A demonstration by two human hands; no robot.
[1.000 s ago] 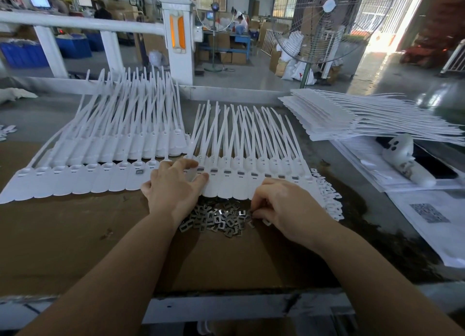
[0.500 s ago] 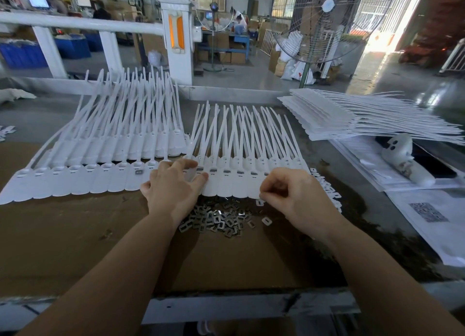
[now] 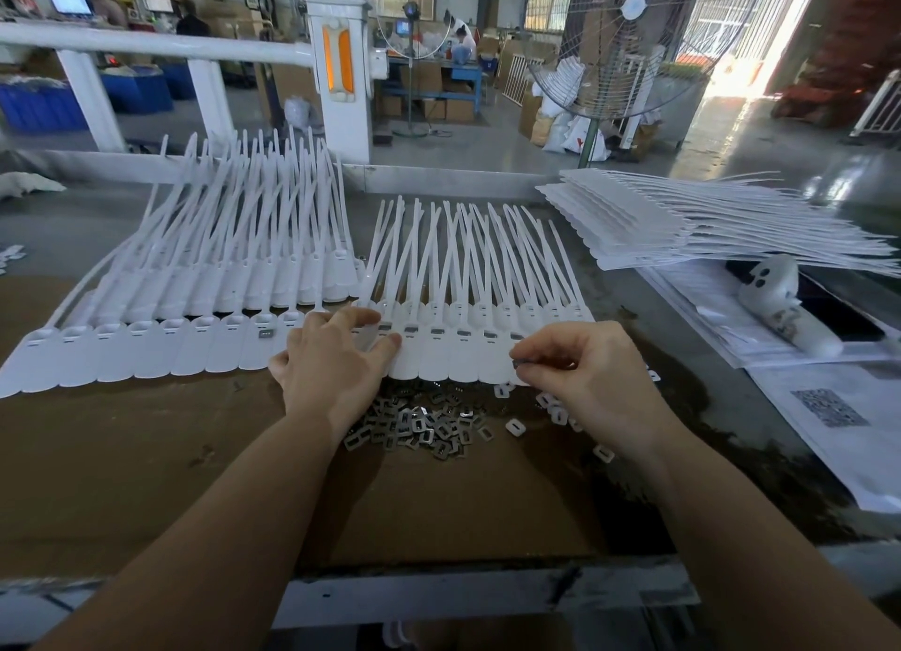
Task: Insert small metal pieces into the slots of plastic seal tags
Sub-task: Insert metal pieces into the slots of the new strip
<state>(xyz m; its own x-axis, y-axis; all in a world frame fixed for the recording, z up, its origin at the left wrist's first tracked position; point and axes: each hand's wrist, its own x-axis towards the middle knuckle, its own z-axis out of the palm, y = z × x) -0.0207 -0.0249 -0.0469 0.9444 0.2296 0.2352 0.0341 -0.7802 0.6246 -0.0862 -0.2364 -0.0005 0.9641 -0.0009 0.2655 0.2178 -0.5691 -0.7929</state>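
Observation:
White plastic seal tags lie side by side in two rows on brown cardboard: a left row and a right row, their long tails pointing away. Several tags in the right row carry a grey metal piece in the slot. My left hand rests flat with straight fingers on the tags where the rows meet. My right hand hovers over the right row's near edge and pinches a small metal piece between thumb and fingertips. A loose pile of metal pieces lies between my wrists.
Small white plastic caps are scattered right of the pile. A stack of tags lies at the back right, above printed sheets and a white device. A white railing, a standing fan and people at work stand beyond the table.
My right hand has lifted from the metal pile up to the near edge of the right row, now pinching one piece. My left hand has stayed on the tags.

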